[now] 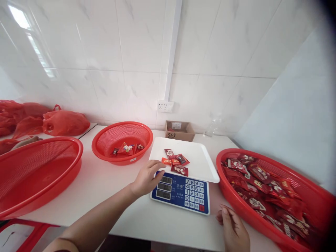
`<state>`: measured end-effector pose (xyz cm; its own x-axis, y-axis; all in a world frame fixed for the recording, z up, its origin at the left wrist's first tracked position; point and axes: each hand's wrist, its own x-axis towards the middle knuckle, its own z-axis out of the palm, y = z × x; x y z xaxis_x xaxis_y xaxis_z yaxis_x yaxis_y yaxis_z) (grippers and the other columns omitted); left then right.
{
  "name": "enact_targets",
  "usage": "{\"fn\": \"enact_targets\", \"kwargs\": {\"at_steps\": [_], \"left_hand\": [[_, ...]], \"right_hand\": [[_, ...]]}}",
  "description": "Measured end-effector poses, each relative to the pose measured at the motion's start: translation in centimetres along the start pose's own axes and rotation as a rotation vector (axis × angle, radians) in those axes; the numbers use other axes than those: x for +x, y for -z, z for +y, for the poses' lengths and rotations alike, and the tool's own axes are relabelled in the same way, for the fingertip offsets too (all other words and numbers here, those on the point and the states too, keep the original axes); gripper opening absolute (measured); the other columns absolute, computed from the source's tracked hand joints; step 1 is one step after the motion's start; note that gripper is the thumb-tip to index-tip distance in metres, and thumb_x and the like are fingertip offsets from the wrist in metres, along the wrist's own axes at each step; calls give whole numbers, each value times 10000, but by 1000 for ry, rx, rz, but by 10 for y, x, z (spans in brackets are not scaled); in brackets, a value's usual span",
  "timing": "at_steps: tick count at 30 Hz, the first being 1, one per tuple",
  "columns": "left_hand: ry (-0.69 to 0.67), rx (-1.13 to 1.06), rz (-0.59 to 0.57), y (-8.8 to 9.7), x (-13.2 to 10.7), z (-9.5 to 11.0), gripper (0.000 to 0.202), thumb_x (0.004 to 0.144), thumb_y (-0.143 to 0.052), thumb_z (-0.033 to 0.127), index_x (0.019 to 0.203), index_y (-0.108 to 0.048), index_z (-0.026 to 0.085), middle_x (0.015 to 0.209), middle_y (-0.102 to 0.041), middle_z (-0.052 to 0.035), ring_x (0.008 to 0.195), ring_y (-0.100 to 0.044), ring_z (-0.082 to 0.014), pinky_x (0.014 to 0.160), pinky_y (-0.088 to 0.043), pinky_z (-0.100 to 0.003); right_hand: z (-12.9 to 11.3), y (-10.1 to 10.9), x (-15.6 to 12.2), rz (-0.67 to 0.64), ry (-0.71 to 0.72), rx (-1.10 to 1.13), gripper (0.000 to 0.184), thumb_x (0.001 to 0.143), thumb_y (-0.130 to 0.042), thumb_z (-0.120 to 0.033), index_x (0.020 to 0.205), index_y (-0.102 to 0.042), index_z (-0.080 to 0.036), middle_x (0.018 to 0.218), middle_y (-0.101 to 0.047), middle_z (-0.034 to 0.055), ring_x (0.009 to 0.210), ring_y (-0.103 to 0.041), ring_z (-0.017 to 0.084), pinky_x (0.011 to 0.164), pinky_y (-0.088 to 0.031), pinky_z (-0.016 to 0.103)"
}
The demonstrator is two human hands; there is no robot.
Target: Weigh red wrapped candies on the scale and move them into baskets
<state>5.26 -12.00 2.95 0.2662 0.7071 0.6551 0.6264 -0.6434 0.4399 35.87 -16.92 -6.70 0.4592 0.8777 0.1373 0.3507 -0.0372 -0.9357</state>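
My left hand (pixel 148 177) reaches over the near left edge of a scale's white tray (pixel 203 159), fingers stretched out and apart, with nothing in its grasp. Its fingertips are close to several small red and dark red snack packets (pixel 179 170) lying together on the tray. Below them is the scale's blue keypad panel (pixel 180 191), its display partly covered by my thumb. At the lower right my right hand (pixel 235 229) hovers by the table edge, fingers curled and closed; whatever they may hold is hidden. Beside it stands a red basket (pixel 223 182) heaped with red packets (pixel 262 203).
Left of the scale stands a round red basket (pixel 105 155) holding a few packets. A larger red basket (pixel 76 168) sits further left, near red plastic bags (pixel 65 122) and part of another person's arm (pixel 25 141). A cardboard box (pixel 181 134) is behind the tray, against the wall.
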Motion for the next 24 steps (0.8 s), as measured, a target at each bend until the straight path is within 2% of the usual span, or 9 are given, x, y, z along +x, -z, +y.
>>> {"fn": "enact_targets", "kwargs": {"at_steps": [4, 8, 10, 13, 16, 18, 20, 22, 24], "left_hand": [[-151, -39, -93, -13, -10, 11, 187, 874, -439, 165, 1007, -571, 177, 908, -648, -81, 841, -596, -163, 749, -477, -273], [-251, -16, -306, -27, -38, 12, 203, 886, -412, 167, 1016, -565, 193, 817, -667, -64, 707, -616, -157, 623, -468, -243], [-280, 1, -402, -32, -51, 9, 202, 889, -403, 178, 992, -574, 202, 751, -655, -51, 653, -611, -155, 585, -457, -237], [-300, -42, -450, -36, -64, 5, 194, 890, -394, 183, 962, -573, 201, 721, -644, -40, 626, -609, -152, 567, -454, -231], [-278, -111, -421, -37, -66, 2, 182, 888, -390, 178, 929, -566, 195, 718, -641, -34, 620, -608, -146, 560, -450, -221], [-258, -149, -386, -36, -65, 2, 174, 884, -395, 177, 916, -565, 194, 702, -634, -28, 607, -601, -141, 550, -441, -215], [-243, -182, -356, -34, -63, 1, 166, 879, -400, 176, 908, -563, 194, 686, -625, -23, 592, -592, -136, 539, -432, -212], [-228, -206, -340, -32, -63, 1, 156, 875, -407, 174, 900, -560, 194, 676, -618, -19, 581, -583, -133, 533, -425, -211], [-209, -223, -327, -30, -64, -1, 148, 873, -413, 172, 892, -558, 194, 673, -615, -19, 582, -581, -133, 533, -423, -210]], "right_hand": [[-6, -3, -2, 7, 17, -42, 532, 707, -445, -669, 863, -579, -179, 700, -606, 45, 651, -574, 192, 645, -479, 307], [-17, -7, -10, -13, 102, -106, 433, 782, -426, -577, 858, -600, -187, 732, -641, 57, 672, -599, 193, 643, -490, 290], [-27, -2, -14, -44, 191, -160, 383, 809, -426, -523, 842, -617, -194, 743, -657, 59, 678, -611, 188, 621, -494, 271], [-53, 21, -11, -21, 395, -278, 338, 816, -442, -469, 844, -645, -200, 788, -678, 64, 706, -626, 183, 637, -501, 261], [-83, 60, 18, 77, 481, -448, 329, 815, -450, -453, 920, -642, -208, 919, -683, 75, 829, -633, 199, 734, -496, 287], [-95, 86, 52, 21, 408, -618, 346, 828, -428, -454, 1019, -614, -234, 979, -673, 56, 854, -633, 203, 738, -495, 300], [-93, 108, 90, -60, 301, -849, 348, 844, -407, -420, 1090, -581, -246, 1068, -645, 54, 943, -611, 221, 778, -478, 326], [-81, 124, 124, -148, 179, -1132, 364, 825, -441, -349, 1132, -570, -203, 1167, -590, 106, 1023, -574, 266, 815, -452, 367], [-65, 133, 149, -195, 86, -1256, 478, 761, -533, -306, 1214, -518, -153, 1235, -531, 165, 1018, -576, 297, 802, -450, 376]]}}
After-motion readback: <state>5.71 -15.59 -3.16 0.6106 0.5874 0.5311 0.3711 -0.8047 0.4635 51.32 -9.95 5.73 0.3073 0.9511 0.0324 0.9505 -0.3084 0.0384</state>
